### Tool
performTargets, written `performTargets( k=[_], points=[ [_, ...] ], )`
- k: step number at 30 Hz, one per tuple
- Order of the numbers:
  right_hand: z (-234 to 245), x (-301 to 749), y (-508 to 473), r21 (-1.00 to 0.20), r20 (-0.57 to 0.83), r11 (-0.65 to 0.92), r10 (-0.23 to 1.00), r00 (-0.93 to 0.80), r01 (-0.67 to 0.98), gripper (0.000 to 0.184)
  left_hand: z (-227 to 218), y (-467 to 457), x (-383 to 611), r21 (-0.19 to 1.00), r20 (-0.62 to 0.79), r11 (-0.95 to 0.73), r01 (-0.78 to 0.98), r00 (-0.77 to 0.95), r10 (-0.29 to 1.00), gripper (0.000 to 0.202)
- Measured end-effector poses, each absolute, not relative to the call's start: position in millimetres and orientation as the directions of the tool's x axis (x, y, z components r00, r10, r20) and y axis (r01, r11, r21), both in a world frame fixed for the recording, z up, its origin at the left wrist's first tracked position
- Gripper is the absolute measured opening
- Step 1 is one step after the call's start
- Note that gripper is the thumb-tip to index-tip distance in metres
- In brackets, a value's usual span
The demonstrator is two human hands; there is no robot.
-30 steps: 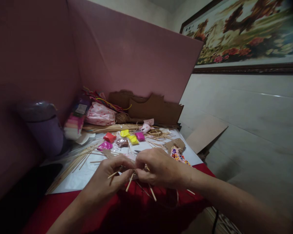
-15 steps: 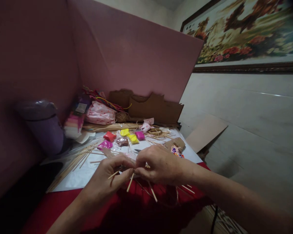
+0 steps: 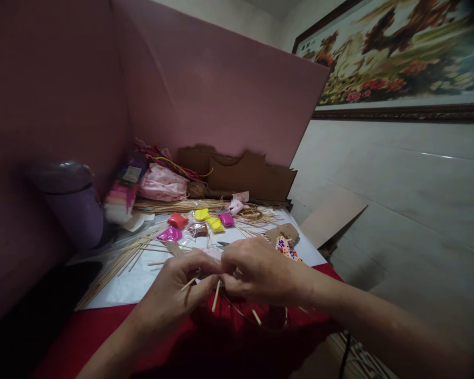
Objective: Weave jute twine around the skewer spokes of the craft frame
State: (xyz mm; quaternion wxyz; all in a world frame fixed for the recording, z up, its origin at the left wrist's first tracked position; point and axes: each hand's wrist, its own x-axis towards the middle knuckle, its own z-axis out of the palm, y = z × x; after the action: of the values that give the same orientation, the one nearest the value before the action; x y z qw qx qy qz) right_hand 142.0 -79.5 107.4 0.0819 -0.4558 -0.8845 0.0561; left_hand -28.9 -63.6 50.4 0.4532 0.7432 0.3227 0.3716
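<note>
My left hand (image 3: 177, 289) and my right hand (image 3: 256, 271) meet over the near edge of the table, fingertips pinched together. Between them they hold a small bundle of thin wooden sticks (image 3: 216, 295) whose ends poke out below the fingers. A thin strand of twine (image 3: 256, 318) loops down from the hands over the red cloth (image 3: 102, 329). Exactly how the strand sits on the sticks is hidden by my fingers.
Behind the hands a white sheet (image 3: 138, 279) carries loose sticks (image 3: 118, 263), small coloured clay packets (image 3: 201, 221), a patterned piece (image 3: 286, 250) and a twine ball (image 3: 197, 189). Cardboard pieces (image 3: 248, 176) lean on a pink screen (image 3: 205, 89). A purple container (image 3: 73, 202) stands left.
The hands have stayed together, working at the bundle. The stick ends under the fingers have shifted slightly, and the right hand has turned a little, so less of the sticks shows at its right.
</note>
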Motion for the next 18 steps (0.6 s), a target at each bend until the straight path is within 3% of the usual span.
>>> performTargets(
  k=[12, 18],
  points=[
    [102, 145, -80, -0.196, 0.116, 0.589, 0.808, -0.578, 0.784, 0.012, 46, -64, -28, 0.870, 0.276, -0.443, 0.214, 0.533, 0.800, 0.014],
    [103, 166, -76, -0.418, 0.174, 0.538, 0.838, -0.517, 0.732, 0.017, 46, -63, -27, 0.849, 0.281, -0.467, 0.248, 0.536, 0.796, 0.015]
  ],
)
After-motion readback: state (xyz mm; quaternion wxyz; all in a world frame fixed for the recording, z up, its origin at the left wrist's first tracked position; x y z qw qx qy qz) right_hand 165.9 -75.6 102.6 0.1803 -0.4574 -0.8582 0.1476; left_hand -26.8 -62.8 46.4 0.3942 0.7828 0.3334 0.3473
